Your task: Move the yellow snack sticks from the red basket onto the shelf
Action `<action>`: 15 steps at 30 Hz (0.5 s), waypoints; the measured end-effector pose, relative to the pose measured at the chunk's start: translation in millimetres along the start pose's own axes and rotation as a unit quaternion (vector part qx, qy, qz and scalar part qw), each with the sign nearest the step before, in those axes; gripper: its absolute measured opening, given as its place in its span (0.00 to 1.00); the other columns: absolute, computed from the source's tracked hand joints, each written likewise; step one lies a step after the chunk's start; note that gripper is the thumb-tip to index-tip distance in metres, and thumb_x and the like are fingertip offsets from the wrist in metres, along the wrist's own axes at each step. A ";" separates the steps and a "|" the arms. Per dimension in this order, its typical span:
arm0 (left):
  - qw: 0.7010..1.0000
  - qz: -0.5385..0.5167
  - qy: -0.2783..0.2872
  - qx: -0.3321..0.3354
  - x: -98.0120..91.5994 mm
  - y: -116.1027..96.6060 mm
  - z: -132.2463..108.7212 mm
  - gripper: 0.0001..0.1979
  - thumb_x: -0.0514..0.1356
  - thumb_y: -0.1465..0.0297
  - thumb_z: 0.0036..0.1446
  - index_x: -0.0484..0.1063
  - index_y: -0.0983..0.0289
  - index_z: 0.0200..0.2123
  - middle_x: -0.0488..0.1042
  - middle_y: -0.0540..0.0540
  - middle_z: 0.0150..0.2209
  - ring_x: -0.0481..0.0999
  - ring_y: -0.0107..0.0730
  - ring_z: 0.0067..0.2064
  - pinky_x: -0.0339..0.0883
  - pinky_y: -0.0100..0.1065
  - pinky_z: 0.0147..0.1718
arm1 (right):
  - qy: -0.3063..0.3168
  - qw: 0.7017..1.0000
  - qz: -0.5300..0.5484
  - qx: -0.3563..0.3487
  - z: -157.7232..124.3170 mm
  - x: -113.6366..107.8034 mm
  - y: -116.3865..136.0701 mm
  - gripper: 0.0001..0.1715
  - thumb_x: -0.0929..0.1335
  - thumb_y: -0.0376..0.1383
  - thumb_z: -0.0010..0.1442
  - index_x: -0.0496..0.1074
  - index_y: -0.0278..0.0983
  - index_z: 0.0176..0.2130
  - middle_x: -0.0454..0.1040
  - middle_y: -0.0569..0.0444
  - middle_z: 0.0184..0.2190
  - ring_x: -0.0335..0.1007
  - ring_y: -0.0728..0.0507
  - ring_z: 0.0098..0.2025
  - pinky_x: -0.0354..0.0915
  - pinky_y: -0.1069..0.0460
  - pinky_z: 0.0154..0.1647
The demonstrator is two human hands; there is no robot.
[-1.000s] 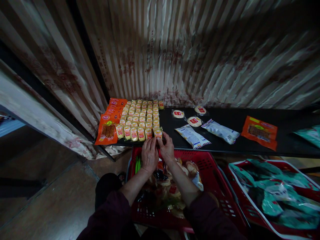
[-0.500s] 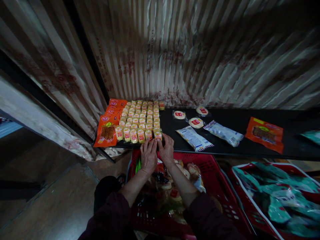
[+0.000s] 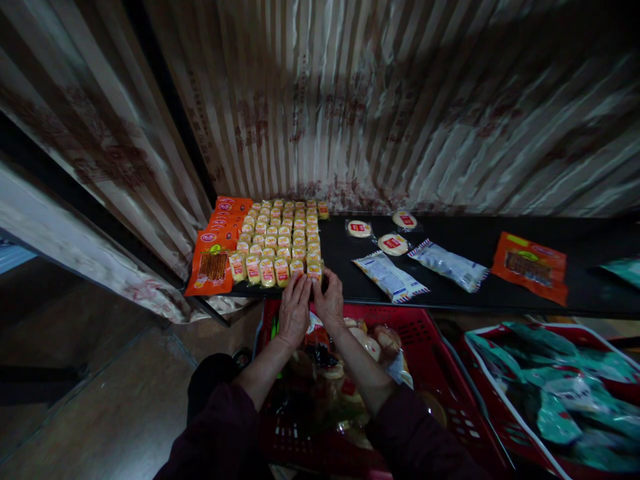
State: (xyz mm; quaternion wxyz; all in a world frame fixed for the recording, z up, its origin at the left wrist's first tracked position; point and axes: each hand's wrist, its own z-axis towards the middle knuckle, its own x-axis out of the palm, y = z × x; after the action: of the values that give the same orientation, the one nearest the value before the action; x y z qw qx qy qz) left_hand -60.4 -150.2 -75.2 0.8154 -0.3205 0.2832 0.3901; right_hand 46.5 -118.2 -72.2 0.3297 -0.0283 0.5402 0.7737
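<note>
Small wrapped cakes (image 3: 283, 235) with yellow and red labels stand in tight rows at the left of a black shelf. My right hand (image 3: 330, 301) has its thumb and curled fingers at the front and right side of the end cake (image 3: 315, 269) in the front row. Beside it, my left hand (image 3: 294, 312) lies with fingers stretched out and side by side, tips against the lower front of the neighbouring cake (image 3: 297, 267). Its thumb is close to the right hand's thumb. Orange snack packets (image 3: 213, 260) overlap left of the rows.
On the shelf (image 3: 345, 280) lie round wrapped cakes (image 3: 393, 244), two white-blue packets (image 3: 391, 275) and an orange packet (image 3: 531, 265). A red basket (image 3: 425, 333) of packaged food stands below my arms. Right of it is a crate with teal bags (image 3: 565, 393). A draped curtain (image 3: 320, 100) hangs behind.
Both hands have drawn slightly down and left from the cakes' tops, showing more of the end cakes' fronts. My left fingers have straightened. The cakes stay in their rows.
</note>
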 end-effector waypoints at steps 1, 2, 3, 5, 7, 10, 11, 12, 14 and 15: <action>1.000 -0.002 0.003 0.000 0.0 1.6 0.1 0.24 0.47 0.79 0.62 0.60 0.67 0.61 0.67 0.62 0.59 0.54 0.41 0.66 0.61 0.48 0.60 | -0.002 1.000 0.000 -0.004 0.4 -0.9 0.6 0.22 0.62 0.48 0.60 0.66 0.36 0.47 0.71 0.42 0.48 0.64 0.38 0.53 0.61 0.38 0.55; 1.000 -0.003 0.005 0.001 0.0 3.3 0.1 0.24 0.47 0.80 0.62 0.59 0.67 0.61 0.67 0.62 0.59 0.53 0.41 0.67 0.61 0.48 0.60 | -0.003 1.000 0.000 -0.008 0.9 -1.7 1.2 0.21 0.62 0.48 0.60 0.66 0.37 0.46 0.70 0.42 0.48 0.63 0.38 0.53 0.61 0.38 0.55; 1.000 -0.003 0.006 0.001 0.1 5.0 -0.1 0.24 0.47 0.80 0.62 0.59 0.68 0.62 0.66 0.62 0.59 0.53 0.40 0.67 0.60 0.48 0.61 | -0.003 1.000 0.001 -0.010 1.4 -2.6 1.8 0.20 0.62 0.48 0.60 0.66 0.37 0.45 0.70 0.43 0.49 0.63 0.38 0.53 0.60 0.38 0.56; 1.000 -0.002 0.006 0.005 0.5 8.5 -0.4 0.25 0.47 0.80 0.62 0.58 0.68 0.62 0.65 0.62 0.60 0.51 0.40 0.68 0.60 0.47 0.61 | -0.001 1.000 0.004 -0.014 2.8 -4.2 3.0 0.19 0.63 0.48 0.60 0.66 0.38 0.44 0.70 0.42 0.50 0.63 0.38 0.54 0.60 0.38 0.56; 1.000 -0.003 0.008 0.007 1.0 11.6 -0.8 0.25 0.47 0.80 0.62 0.57 0.68 0.62 0.65 0.62 0.61 0.50 0.39 0.68 0.60 0.47 0.62 | 0.002 1.000 0.005 -0.014 4.4 -5.3 4.4 0.19 0.63 0.49 0.60 0.66 0.38 0.43 0.70 0.42 0.49 0.63 0.38 0.53 0.61 0.38 0.56; 1.000 -0.004 0.011 0.005 2.1 14.7 -0.9 0.26 0.47 0.80 0.62 0.56 0.67 0.63 0.64 0.61 0.61 0.49 0.38 0.68 0.60 0.47 0.62 | 0.000 1.000 0.004 -0.013 6.8 -6.2 5.7 0.19 0.63 0.49 0.59 0.67 0.38 0.42 0.71 0.43 0.48 0.64 0.38 0.52 0.61 0.39 0.54; 1.000 -0.005 0.010 0.005 2.4 15.3 -0.8 0.26 0.47 0.80 0.62 0.56 0.66 0.63 0.64 0.61 0.61 0.49 0.38 0.68 0.60 0.47 0.62 | -0.001 1.000 0.004 -0.012 7.6 -6.2 5.8 0.19 0.63 0.49 0.59 0.67 0.38 0.42 0.71 0.44 0.47 0.64 0.39 0.51 0.62 0.39 0.54; 1.000 -0.006 0.009 0.006 2.8 15.7 -0.8 0.26 0.47 0.80 0.62 0.56 0.66 0.63 0.64 0.61 0.61 0.50 0.38 0.68 0.60 0.47 0.62 | -0.001 1.000 0.003 -0.012 8.4 -6.2 5.7 0.19 0.63 0.49 0.59 0.67 0.38 0.42 0.72 0.44 0.46 0.64 0.39 0.51 0.62 0.39 0.53; 1.000 -0.007 0.004 0.008 3.4 16.2 -0.7 0.26 0.47 0.80 0.62 0.56 0.65 0.63 0.64 0.61 0.61 0.50 0.38 0.68 0.59 0.48 0.62 | -0.003 1.000 -0.002 -0.013 10.3 -6.1 5.1 0.20 0.62 0.50 0.60 0.67 0.38 0.41 0.72 0.44 0.45 0.64 0.38 0.50 0.62 0.39 0.53; 1.000 -0.007 0.002 0.010 3.7 16.2 -0.7 0.26 0.47 0.80 0.62 0.56 0.66 0.63 0.64 0.61 0.61 0.50 0.38 0.68 0.59 0.48 0.62 | -0.003 1.000 -0.006 -0.013 11.4 -6.1 4.6 0.20 0.62 0.50 0.60 0.67 0.37 0.41 0.72 0.43 0.45 0.64 0.38 0.50 0.62 0.39 0.53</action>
State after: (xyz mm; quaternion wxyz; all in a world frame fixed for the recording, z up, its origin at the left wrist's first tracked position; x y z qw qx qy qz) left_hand -71.9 -141.0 -83.2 0.8205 -0.3151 0.2863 0.3814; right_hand 52.3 -112.3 -61.2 0.3359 -0.0339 0.5288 0.7787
